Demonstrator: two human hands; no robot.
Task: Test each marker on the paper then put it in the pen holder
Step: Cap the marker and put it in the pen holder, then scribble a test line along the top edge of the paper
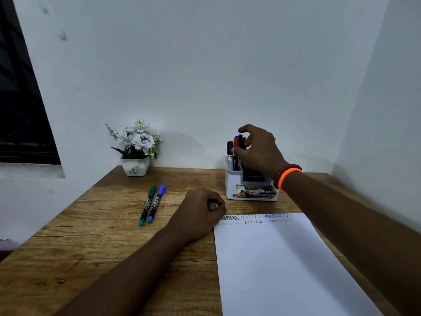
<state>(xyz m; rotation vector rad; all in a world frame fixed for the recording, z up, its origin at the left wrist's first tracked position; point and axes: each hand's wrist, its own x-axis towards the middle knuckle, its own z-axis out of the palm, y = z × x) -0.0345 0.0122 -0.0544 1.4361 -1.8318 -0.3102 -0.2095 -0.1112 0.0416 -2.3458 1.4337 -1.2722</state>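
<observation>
I see a wooden worktop set into a white-walled corner, dark window at far L. Largest item on it: white paper, lying at the R half, near edge running out of view. Its top strip carries zigzag test marks in two rows: black, pale, blue above; pale, red, faint below.

Next, the pen holder, white, multi-compartment, standing behind the paper's top edge, apart from it, printed label on the front face. Several markers stand upright in its L rear compartment; black, red, blue and green caps show.

Flower pot, white w/ white flowers, sits at the back L against the wall.

Right hand is over the holder, wrist wearing orange and dark red bead bracelets. Its fingers are curled loosely around the marker tops, thumb at the black-capped marker; whether they actually grip one, I cannot tell.

Left hand rests on the worktop at the paper's top L corner, its fingers curled narrow, tips touching or just pinching the paper edge; I cannot tell which.

Two markers lie side by side, touching or nearly so, on the worktop L of centre: green marker and blue marker, both capped, caps pointing away from me.
</observation>
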